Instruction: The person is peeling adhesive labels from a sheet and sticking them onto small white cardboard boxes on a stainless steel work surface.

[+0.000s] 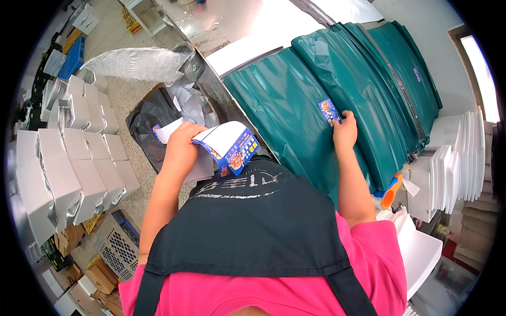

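Note:
My left hand (pixel 184 146) grips a strip of blue printed sticker labels (pixel 239 152) with white backing, which curls out on both sides of the fist in front of my apron. My right hand (pixel 346 132) is over a green plastic mailing bag (pixel 280 102). Its fingertips touch the lower end of a blue printed label (pixel 329 110) on that bag; whether they pinch or press it cannot be told. More green bags (pixel 355 87) overlap in a row to the right, and the far one bears a similar label (pixel 417 75).
A bin lined with a black bag (pixel 148 118) holds paper scraps, left of the metal-edged table (pixel 221 23). Bubble wrap (pixel 134 65) lies beyond. White boxes (pixel 67 170) are stacked at left. An orange-and-blue tape dispenser (pixel 389 193) and white foam sheets (pixel 454 173) stand at right.

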Tool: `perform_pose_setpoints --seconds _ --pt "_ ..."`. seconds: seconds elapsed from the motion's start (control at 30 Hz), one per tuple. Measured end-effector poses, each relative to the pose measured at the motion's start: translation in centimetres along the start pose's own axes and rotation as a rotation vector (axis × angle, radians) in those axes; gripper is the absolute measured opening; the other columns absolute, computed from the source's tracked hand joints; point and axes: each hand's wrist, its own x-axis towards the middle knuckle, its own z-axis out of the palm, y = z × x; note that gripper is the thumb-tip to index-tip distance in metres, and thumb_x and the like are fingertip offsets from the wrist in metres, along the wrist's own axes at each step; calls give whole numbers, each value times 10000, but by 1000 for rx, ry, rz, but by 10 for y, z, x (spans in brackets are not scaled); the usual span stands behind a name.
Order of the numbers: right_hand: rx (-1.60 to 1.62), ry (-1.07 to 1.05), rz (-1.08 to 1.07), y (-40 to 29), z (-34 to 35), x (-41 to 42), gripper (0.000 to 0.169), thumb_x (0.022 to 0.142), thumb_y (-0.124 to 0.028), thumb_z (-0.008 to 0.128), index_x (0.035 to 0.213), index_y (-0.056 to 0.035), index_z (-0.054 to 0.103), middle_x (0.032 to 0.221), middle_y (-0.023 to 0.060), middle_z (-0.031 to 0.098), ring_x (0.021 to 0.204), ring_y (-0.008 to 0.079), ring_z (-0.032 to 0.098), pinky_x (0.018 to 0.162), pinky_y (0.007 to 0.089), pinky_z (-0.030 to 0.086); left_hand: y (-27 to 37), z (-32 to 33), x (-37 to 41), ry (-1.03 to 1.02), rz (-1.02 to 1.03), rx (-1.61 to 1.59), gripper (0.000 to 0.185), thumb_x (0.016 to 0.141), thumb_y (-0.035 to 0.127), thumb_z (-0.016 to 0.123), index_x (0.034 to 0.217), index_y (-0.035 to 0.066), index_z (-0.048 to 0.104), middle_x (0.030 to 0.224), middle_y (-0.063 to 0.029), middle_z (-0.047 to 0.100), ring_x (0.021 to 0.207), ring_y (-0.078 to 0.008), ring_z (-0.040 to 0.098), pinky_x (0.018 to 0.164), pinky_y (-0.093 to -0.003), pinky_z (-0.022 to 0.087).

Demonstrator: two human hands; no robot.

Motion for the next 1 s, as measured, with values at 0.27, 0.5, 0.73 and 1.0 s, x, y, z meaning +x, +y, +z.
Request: perform_pose_setpoints --seconds 0.27,0.5,0.73,1.0 --pt "-192 -129 -628 -16 25 -12 426 805 21 471 1217 -39 565 1307 193 513 1249 373 458 1033 472 383 4 -1 0 -21 2 -30 264 739 -90 540 924 22 691 832 -93 608 816 -232 601 739 -289 449" --pt "-75 -680 -639 -93 -16 -89 290 781 -133 673 1022 -10 569 1038 184 586 1033 346 571 861 438 494 -2 -3 -6 -15 -59 -39 292 731 -107 522 929 21 693 828 -92 600 812 -230 596 735 -288 444" --pt "-110 -650 -611 -74 19 -81 136 801 -133 565 818 2 580 802 203 632 756 396 623 721 483 512 4 -4 -2 -14 -48 -91 248 747 -64 549 916 37 699 780 -127 549 759 -295 558 676 -336 423" --pt "229 -917 -188 -58 -3 -22 184 755 -148 647 880 -23 698 716 116 652 673 209 621 644 347 489 4 -2 -1 -30 -33 -84 247 753 -53 541 919 34 701 782 -132 556 760 -303 559 677 -336 423"
